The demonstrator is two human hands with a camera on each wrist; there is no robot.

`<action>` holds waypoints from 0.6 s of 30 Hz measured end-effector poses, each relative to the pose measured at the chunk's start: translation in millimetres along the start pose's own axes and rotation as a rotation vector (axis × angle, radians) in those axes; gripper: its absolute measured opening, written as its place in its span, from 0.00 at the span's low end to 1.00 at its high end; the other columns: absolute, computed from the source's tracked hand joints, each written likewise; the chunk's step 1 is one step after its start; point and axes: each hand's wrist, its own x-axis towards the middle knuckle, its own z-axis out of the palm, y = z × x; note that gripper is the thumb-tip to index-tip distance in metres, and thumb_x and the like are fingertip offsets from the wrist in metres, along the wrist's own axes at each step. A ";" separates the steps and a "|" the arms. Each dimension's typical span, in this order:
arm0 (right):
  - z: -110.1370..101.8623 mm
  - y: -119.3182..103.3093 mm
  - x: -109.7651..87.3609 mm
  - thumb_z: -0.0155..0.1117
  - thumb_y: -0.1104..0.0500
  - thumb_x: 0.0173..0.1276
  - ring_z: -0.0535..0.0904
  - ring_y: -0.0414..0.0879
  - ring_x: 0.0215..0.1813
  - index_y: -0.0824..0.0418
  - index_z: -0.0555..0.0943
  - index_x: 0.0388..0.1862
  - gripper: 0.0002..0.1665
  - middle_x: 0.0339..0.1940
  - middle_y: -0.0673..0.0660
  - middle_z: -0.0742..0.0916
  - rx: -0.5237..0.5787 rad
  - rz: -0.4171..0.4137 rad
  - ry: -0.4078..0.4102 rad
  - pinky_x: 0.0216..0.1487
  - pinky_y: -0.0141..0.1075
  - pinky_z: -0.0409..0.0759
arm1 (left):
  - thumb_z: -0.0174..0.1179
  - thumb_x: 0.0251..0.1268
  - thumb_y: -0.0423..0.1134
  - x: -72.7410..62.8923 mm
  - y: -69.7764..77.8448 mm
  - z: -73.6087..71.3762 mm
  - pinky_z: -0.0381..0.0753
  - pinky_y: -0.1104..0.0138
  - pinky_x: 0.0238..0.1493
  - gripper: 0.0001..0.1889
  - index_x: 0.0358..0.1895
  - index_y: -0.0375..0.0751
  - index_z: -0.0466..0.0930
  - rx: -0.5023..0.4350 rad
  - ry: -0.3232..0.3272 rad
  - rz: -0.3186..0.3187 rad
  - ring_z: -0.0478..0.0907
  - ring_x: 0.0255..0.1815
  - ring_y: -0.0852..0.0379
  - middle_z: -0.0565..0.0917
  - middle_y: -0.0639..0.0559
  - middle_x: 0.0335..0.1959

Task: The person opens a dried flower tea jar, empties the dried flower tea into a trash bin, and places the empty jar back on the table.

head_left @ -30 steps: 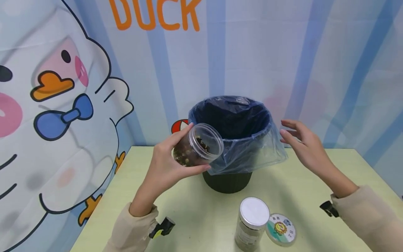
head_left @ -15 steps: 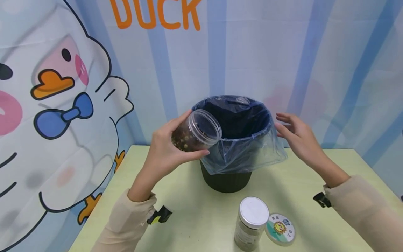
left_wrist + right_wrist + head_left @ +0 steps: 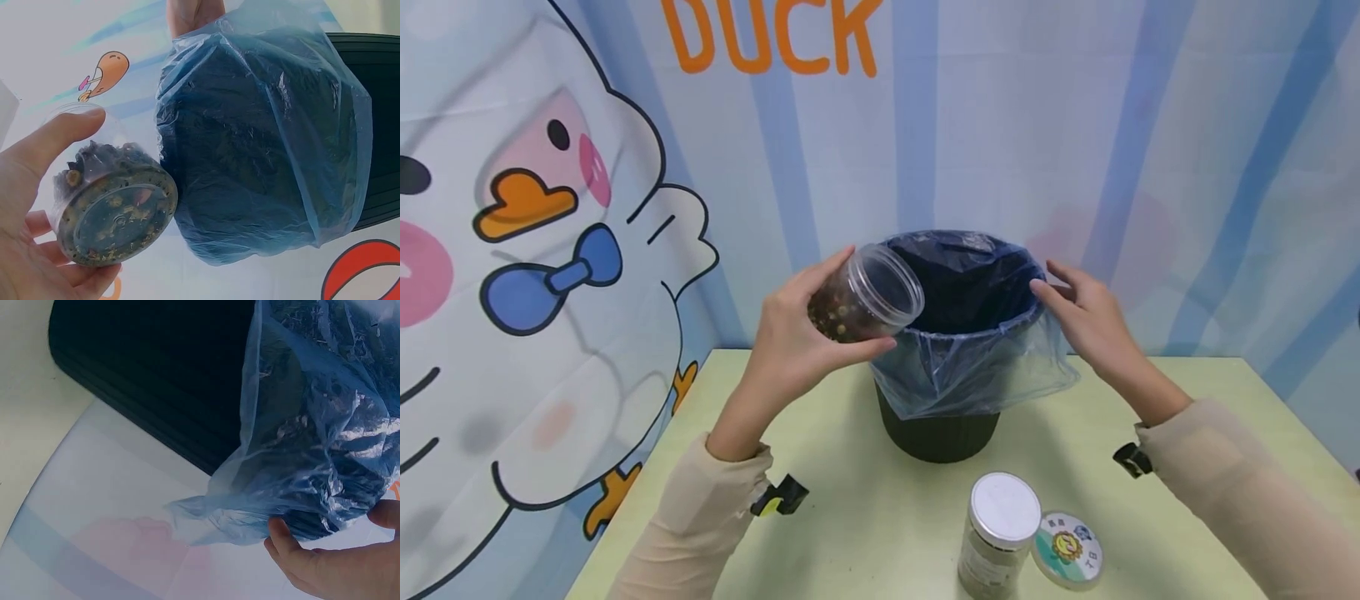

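A clear plastic jar [image 3: 867, 296], lidless and part-filled with dark and brownish dried bits, is gripped by my left hand [image 3: 793, 329]. The jar is tilted, its mouth facing the left side of a black bin [image 3: 936, 433]. Its base and the bits inside show in the left wrist view. A blue plastic bag [image 3: 970, 367] lines the bin and hangs over its rim. My right hand [image 3: 1093, 321] is at the bin's right rim, with the fingertips touching the bag [image 3: 306, 444] in the right wrist view and the thumb near the bag's edge.
A jar with a white lid [image 3: 1000, 533] stands upright on the pale yellow-green table [image 3: 850, 500], in front of the bin. Beside it lies a round printed lid [image 3: 1067, 548]. A patterned curtain [image 3: 1022, 125] hangs behind the table.
My left hand has raised the jar and tipped its mouth further toward the bin. My right hand has moved left, from beside the bin to its rim.
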 end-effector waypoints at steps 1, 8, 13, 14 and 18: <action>1.0 -0.7 1.4 0.48 0.45 0.81 0.62 0.65 0.73 0.68 0.54 0.79 0.40 0.78 0.68 0.61 0.005 0.004 0.000 0.68 0.60 0.63 | 0.84 0.38 0.47 0.9 0.2 -0.2 0.78 0.52 0.57 0.51 0.73 0.50 0.70 0.001 0.000 0.001 0.73 0.64 0.52 0.77 0.51 0.64; 8.8 -3.5 8.1 0.51 0.49 0.80 0.61 0.68 0.73 0.72 0.52 0.78 0.40 0.77 0.70 0.60 0.037 0.032 0.019 0.68 0.59 0.64 | 0.83 0.40 0.46 7.6 1.1 -1.5 0.77 0.51 0.57 0.50 0.73 0.49 0.69 0.016 -0.001 0.020 0.73 0.64 0.52 0.77 0.49 0.64; 14.1 -1.8 10.3 0.51 0.50 0.80 0.61 0.68 0.73 0.71 0.54 0.78 0.39 0.76 0.71 0.61 0.052 0.020 0.033 0.68 0.58 0.65 | 0.83 0.40 0.46 12.1 1.8 -4.3 0.78 0.52 0.57 0.50 0.73 0.49 0.69 0.012 0.012 0.028 0.73 0.64 0.52 0.76 0.49 0.65; 15.1 -1.4 10.3 0.51 0.50 0.80 0.61 0.67 0.73 0.71 0.55 0.78 0.38 0.77 0.71 0.61 0.053 0.015 0.037 0.68 0.58 0.65 | 0.83 0.39 0.46 12.8 1.9 -4.9 0.78 0.52 0.56 0.50 0.73 0.48 0.69 0.013 0.015 0.030 0.73 0.64 0.51 0.76 0.49 0.65; 18.2 -0.3 9.6 0.49 0.49 0.81 0.61 0.66 0.73 0.69 0.55 0.79 0.38 0.77 0.71 0.61 0.058 -0.003 0.050 0.64 0.56 0.68 | 0.83 0.39 0.46 16.6 2.3 -6.0 0.79 0.52 0.55 0.50 0.73 0.49 0.69 0.026 0.032 0.037 0.74 0.63 0.51 0.77 0.48 0.64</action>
